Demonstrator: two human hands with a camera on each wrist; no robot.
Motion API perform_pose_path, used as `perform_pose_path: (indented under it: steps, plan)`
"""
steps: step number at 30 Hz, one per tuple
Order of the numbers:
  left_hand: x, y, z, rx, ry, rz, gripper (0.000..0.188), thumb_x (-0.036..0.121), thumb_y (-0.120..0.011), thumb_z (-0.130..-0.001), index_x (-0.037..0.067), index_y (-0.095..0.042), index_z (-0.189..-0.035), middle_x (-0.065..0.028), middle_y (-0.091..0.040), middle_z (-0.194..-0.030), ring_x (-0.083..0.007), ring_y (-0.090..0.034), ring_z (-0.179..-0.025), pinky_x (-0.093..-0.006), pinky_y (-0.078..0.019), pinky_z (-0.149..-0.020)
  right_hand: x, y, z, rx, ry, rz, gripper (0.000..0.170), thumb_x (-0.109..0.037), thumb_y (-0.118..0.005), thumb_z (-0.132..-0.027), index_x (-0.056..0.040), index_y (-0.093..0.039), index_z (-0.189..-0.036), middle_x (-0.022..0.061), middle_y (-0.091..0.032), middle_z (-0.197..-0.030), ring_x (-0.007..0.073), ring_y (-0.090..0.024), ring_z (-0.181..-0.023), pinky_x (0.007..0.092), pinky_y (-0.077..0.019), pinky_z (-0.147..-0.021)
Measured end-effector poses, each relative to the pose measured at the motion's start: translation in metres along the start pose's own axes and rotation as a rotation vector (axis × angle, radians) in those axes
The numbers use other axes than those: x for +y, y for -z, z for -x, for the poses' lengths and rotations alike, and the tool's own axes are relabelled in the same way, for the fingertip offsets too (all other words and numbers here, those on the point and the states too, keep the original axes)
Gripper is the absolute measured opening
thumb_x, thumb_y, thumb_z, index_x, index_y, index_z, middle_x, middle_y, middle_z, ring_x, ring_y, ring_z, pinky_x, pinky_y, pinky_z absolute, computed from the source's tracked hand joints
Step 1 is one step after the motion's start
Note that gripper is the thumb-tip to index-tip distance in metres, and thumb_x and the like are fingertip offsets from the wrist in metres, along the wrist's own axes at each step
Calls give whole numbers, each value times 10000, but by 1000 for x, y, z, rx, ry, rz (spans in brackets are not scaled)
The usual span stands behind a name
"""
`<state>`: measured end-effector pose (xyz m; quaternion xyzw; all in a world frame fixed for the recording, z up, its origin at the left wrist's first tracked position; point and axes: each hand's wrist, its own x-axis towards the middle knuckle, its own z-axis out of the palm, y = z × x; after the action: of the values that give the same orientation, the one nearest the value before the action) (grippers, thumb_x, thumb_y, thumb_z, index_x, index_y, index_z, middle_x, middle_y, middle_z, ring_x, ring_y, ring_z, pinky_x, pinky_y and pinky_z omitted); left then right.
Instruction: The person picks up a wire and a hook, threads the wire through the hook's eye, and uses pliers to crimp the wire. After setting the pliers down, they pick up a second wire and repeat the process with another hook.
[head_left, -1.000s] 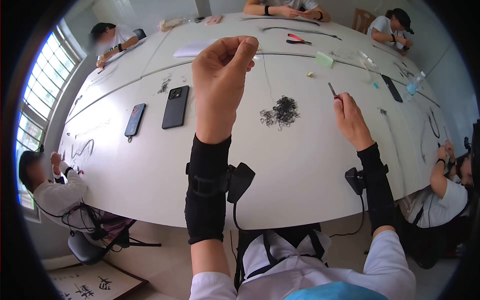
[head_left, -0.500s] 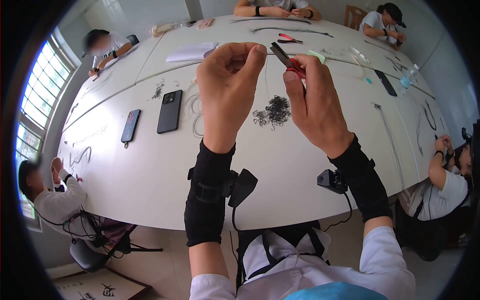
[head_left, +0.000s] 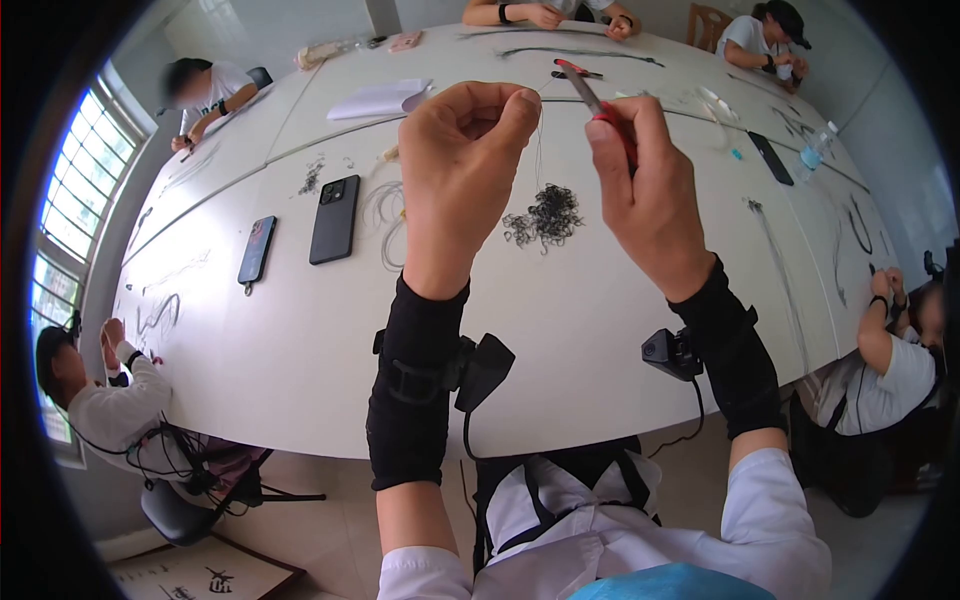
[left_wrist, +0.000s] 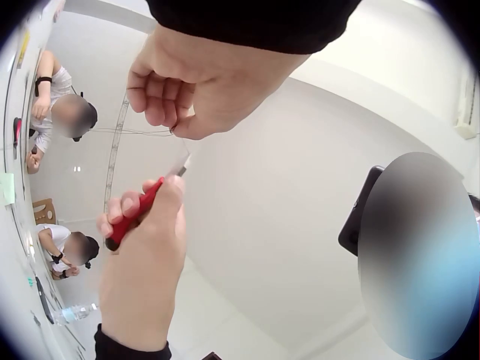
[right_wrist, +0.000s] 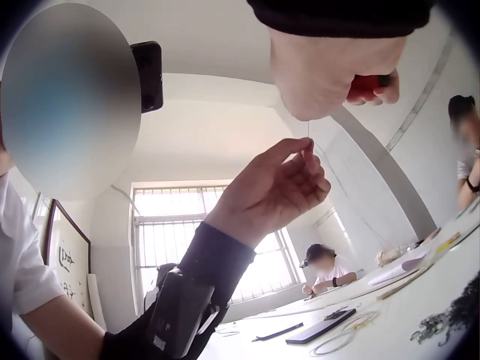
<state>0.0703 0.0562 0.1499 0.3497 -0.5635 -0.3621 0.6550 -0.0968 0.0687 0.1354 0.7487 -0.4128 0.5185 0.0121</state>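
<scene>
In the head view my left hand is raised over the table, thumb and forefinger pinching a thin dark strand. The strand hangs down toward a heap of short, curly black pieces on the tabletop. Beside it, my right hand grips a red-handled tool with narrow metal blades, pointing up and leftward. Its tip lies a little to the right of the left fingertips. The left wrist view shows the red handle wrapped in the right fingers. From the right wrist, most of the tool is hidden behind the hand.
Two phones, one black and one bluish, lie left beside a pale coil. Farther back are white paper and red-and-black pliers. A bottle stands right. Several people sit around the white table.
My right hand has come up from the table's right side to beside the left hand, bringing the red-handled tool. Since half a second ago it has shifted slightly right. The left hand keeps its pinch.
</scene>
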Motion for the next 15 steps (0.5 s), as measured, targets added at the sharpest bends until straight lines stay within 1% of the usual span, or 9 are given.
perform_pose_path:
  steps: [3,4,5,7,8,9,10,12,15]
  plan:
    - [-15,6,-7,-4,27,-59,251,173,-707,-876,-69,-712,-940,-48,-685,-764,-77,-597,-689,-211,-472,-650,32,37,-25,133,34,173,283,-313,-545,-1047,-35,-559,-1093,143,-664,-814,256,-684,-705,319,-527,-656]
    - [-21,9,-9,-20,46,-60,260,182,-716,-880,-69,-710,-946,-48,-679,-774,-88,-602,-707,-221,-478,-680,52,58,-40,184,2,239,398,-399,-506,-1044,-29,-602,-1157,194,-696,-907,317,-705,-856,368,-538,-775]
    - [-26,12,-12,-36,64,-59,269,190,-726,-883,-69,-708,-952,-48,-672,-785,-99,-608,-725,-231,-483,-711,93,88,-63,267,195,307,386,-394,-503,-1057,-24,-599,-1116,30,-565,-768,115,-547,-733,270,-464,-690]
    - [-32,15,-14,-63,79,-38,281,197,-734,-884,-71,-708,-965,-49,-667,-794,-111,-613,-743,-247,-496,-747,149,176,-102,313,-77,537,512,-488,-505,-1022,-18,-638,-1175,112,-674,-918,212,-659,-907,325,-496,-842]
    - [-35,15,-15,-58,89,-44,284,197,-735,-884,-72,-708,-968,-49,-667,-793,-110,-614,-745,-245,-496,-747,144,201,-113,414,-124,704,584,-536,-489,-1003,-12,-636,-1214,146,-684,-981,270,-661,-958,357,-488,-887]
    - [-39,15,-16,-54,97,-50,286,197,-735,-884,-74,-708,-971,-49,-667,-792,-109,-615,-746,-244,-496,-747,168,241,-128,422,-106,795,576,-519,-454,-1009,-8,-627,-1211,241,-705,-1025,390,-670,-1049,426,-499,-921]
    - [-42,14,-17,-51,103,-60,289,197,-736,-884,-76,-708,-974,-48,-666,-790,-108,-616,-747,-242,-497,-747,184,276,-137,463,-125,852,633,-557,-434,-988,-2,-630,-1220,249,-700,-1070,413,-641,-1106,440,-473,-965]
    - [-48,11,-20,-56,111,-59,296,198,-738,-883,-78,-706,-985,-47,-666,-789,-108,-617,-747,-238,-497,-740,207,337,-147,492,-186,949,673,-593,-423,-970,-1,-637,-1209,231,-695,-1067,416,-628,-1078,450,-458,-978]
    - [-50,0,-14,-44,49,-53,252,176,-712,-856,-69,-708,-918,-39,-661,-727,-92,-592,-670,-232,-476,-651,234,392,-152,456,-261,1055,611,-580,-439,-982,-28,-638,-1152,154,-675,-902,346,-647,-833,432,-490,-859]
